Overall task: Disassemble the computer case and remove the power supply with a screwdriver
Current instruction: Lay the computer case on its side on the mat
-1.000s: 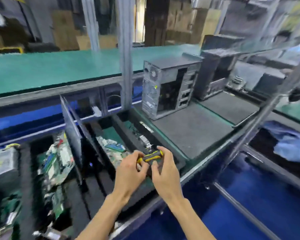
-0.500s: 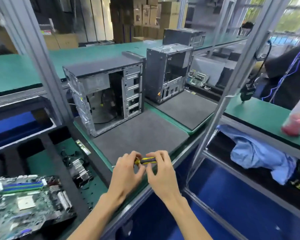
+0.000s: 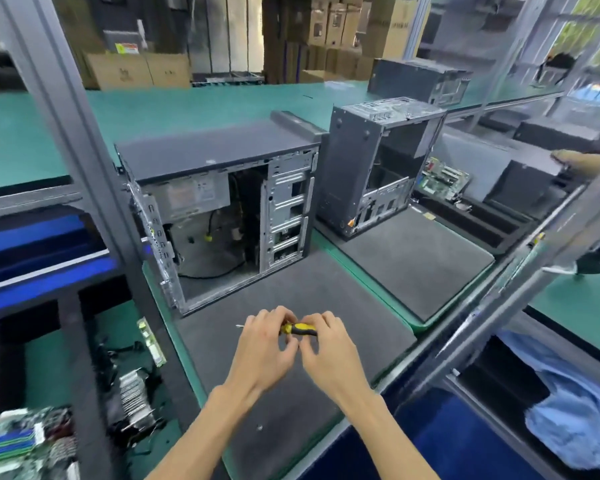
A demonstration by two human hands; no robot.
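Work on the computer case (image 3: pixel 219 206) looks only partly done. It stands upright on the grey mat (image 3: pixel 291 341) on the bench (image 3: pixel 21 140), at about 11 o'clock from the hands. Its near side is open, so the side panel seems to be off already, and you can see inside. The power supply (image 3: pixel 187 197) is a grey box with a label. It sits in the top corner of the case at about 10 o'clock, and wires hang down below it. So the big job is left, I think: the screws that hold the box must come out, then the box must be pulled free.

Both hands are low over the mat, near the front edge of the bench, and apart from the case. Together they hold the screwdriver (image 3: pixel 298 329), which has a yellow and black handle. The left hand (image 3: pixel 262 351) has its fingers (image 3: pixel 257 322) curled round the shaft end of the tool. The thin metal tip pokes out at 9 o'clock. The right hand (image 3: pixel 329 355) has curled fingers too and pinches the handle end. The tool lies flat and touches no screw yet.

A second open case (image 3: pixel 378 168) stands at 1 o'clock.
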